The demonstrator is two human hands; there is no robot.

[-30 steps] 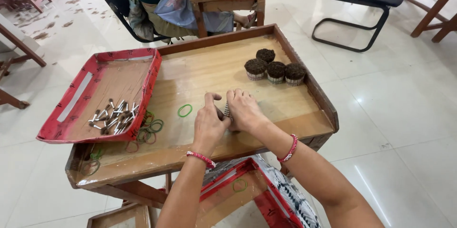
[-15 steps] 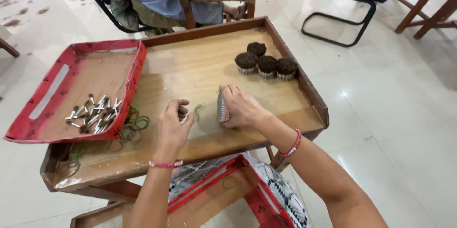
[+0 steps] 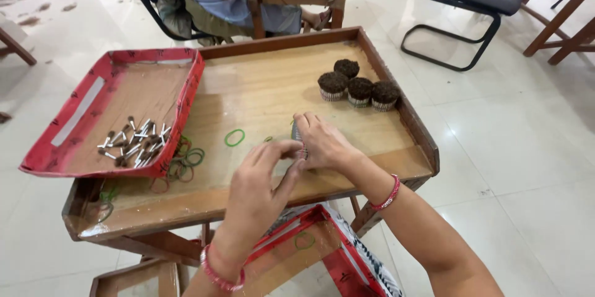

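Bundle (image 3: pixel 298 137) of small metal pieces sits gripped in my right hand (image 3: pixel 322 143) above the desk's (image 3: pixel 273 86) front edge; my left hand (image 3: pixel 263 176) pinches at it with curled fingers. Four dark bundles (image 3: pixel 358 86) stand near the far right corner, a red tray (image 3: pixel 118 111) overhangs the left edge.

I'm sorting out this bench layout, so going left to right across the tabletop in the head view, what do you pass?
Red tray with loose metal pieces → pile of rubber bands → single green band → left hand → right hand on a small bundle → four dark-topped bundles → table's right rim.
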